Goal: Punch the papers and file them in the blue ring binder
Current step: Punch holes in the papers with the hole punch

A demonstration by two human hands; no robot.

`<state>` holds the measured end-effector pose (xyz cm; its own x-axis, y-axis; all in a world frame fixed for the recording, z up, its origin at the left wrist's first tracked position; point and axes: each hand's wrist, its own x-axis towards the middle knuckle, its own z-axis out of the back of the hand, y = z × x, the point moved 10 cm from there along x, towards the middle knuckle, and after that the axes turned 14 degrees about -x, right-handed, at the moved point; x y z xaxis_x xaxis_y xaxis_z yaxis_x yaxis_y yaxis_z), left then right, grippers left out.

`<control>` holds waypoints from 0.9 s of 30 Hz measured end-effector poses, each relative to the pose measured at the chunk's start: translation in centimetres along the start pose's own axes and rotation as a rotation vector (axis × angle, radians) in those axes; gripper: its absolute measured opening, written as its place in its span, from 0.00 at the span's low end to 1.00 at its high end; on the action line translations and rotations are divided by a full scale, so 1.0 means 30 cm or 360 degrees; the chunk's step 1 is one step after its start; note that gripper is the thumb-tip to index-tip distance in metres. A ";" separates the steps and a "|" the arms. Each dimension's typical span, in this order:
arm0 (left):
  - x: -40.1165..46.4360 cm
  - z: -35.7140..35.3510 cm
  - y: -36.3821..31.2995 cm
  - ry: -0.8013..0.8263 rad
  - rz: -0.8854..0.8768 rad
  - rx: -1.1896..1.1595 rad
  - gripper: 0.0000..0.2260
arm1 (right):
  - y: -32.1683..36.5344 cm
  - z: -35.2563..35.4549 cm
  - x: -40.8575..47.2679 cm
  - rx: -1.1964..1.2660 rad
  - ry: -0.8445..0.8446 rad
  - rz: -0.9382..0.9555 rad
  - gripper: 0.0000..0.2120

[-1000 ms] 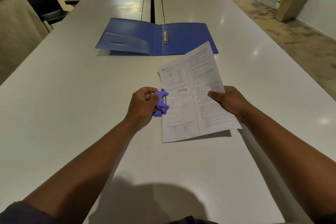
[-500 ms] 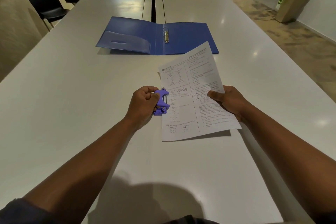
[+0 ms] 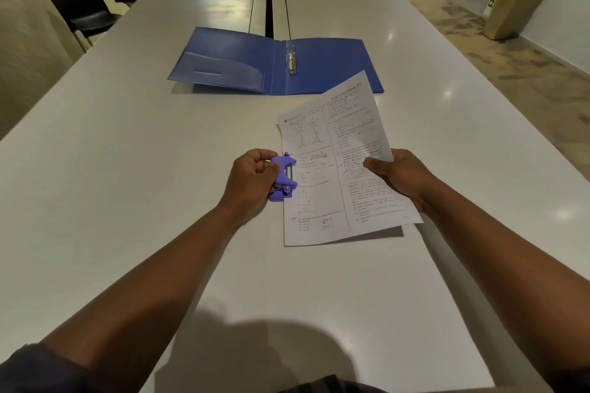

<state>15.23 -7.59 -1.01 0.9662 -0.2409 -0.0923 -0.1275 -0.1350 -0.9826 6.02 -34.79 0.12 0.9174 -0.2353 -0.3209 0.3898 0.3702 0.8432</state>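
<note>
Purple plastic, the small hole punch (image 3: 283, 178) sits in your left hand (image 3: 250, 180), fingers curled round it, mouth on the left long edge of the white printed paper sheet (image 3: 338, 169). Your right hand (image 3: 403, 176) pinches the sheet's right edge. Its long axis runs near to far, its top leaning far-right, just above the grey table (image 3: 127, 169). Punching looks underway; filing remains, since the open blue ring binder (image 3: 277, 64) lies farther off with bare rings.

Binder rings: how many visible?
2, both on the spine of the open blue ring binder: far ring, near ring. Small in view; more could be hidden.
</note>
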 end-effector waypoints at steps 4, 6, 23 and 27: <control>-0.010 -0.007 -0.014 0.0004 -0.0026 0.0060 0.08 | 0.001 0.003 -0.015 0.0047 -0.0007 -0.0007 0.04; -0.012 -0.008 -0.019 0.0003 -0.0037 0.0082 0.08 | 0.001 -0.002 -0.018 0.0064 0.0002 -0.0008 0.04; -0.020 -0.008 -0.030 0.0014 -0.0030 0.0118 0.06 | -0.008 -0.012 -0.016 -0.0076 -0.0032 -0.0002 0.09; -0.025 -0.017 -0.036 0.0036 0.0001 0.0052 0.03 | 0.000 -0.012 -0.023 -0.0076 -0.0016 0.0001 0.09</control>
<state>14.54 -7.76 0.20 0.9606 -0.2630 -0.0897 -0.1205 -0.1035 -0.9873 5.43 -34.29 0.18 0.9168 -0.2440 -0.3160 0.3931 0.4129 0.8216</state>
